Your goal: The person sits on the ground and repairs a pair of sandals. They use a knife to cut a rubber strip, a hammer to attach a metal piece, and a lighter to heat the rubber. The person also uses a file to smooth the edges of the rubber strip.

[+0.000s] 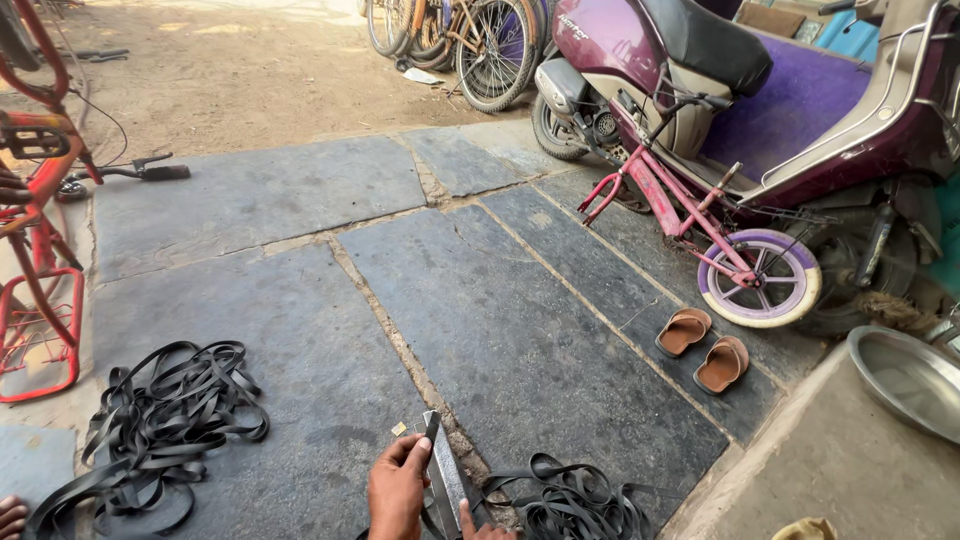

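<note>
Flat grey metal file (pixel 445 470), rubber-draped.

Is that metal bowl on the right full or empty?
Empty, as far as shown: the metal bowl has a bare, shiny inside, though the frame edge cuts part off.

The bottom edge cuts off both hands (pixel 400 490) and the black rubber strips (pixel 570 500).

Your single head camera is looking forward and down from a low position, framing your hands at the bottom edge, stone floor (pixel 300 200) stretching away.
</note>
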